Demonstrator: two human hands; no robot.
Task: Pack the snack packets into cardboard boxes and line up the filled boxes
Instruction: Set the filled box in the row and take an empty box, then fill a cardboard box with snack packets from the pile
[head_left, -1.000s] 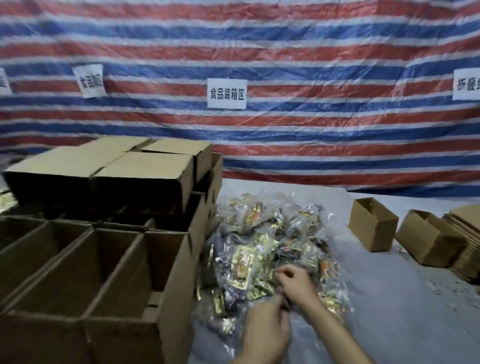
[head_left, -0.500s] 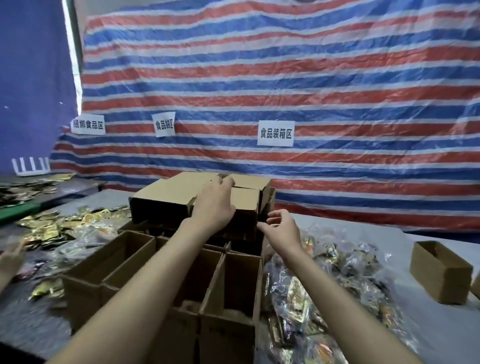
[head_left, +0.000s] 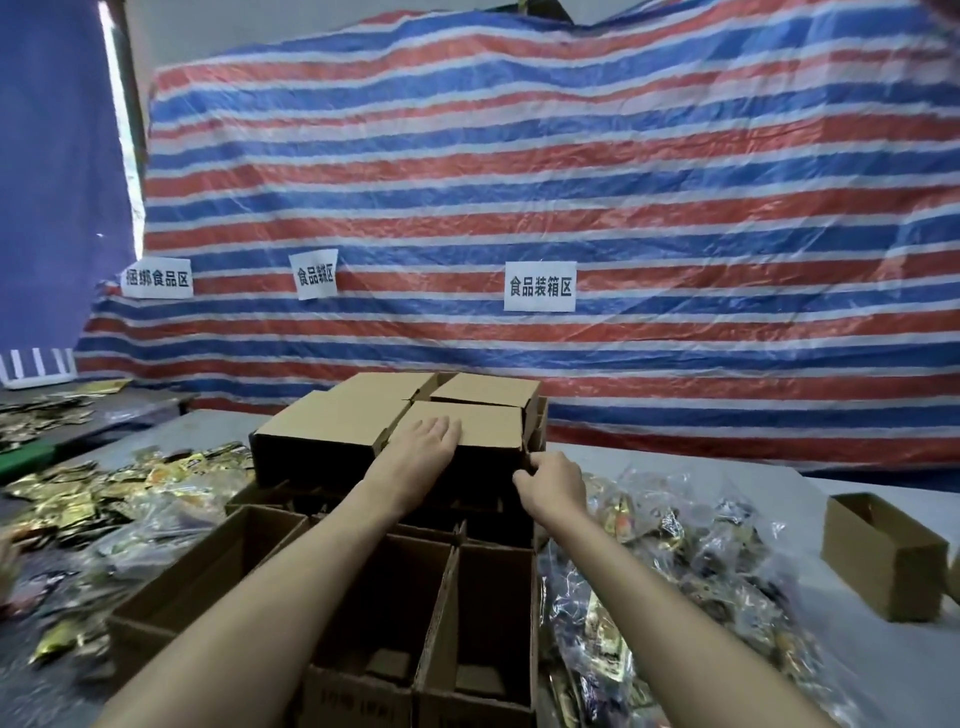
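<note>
A person's left hand (head_left: 422, 451) lies flat, fingers straight, on a closed box (head_left: 480, 428). The right hand (head_left: 554, 481) curls round the box's right corner. Bagged snack packets (head_left: 654, 545) lie right of it (open boxes (head_left: 483, 603) in front). A lopsided pull could tip it off.

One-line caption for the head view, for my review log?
Left hand rests flat on a closed cardboard box while the right hand grips its near corner, snack packets heaped alongside.
</note>
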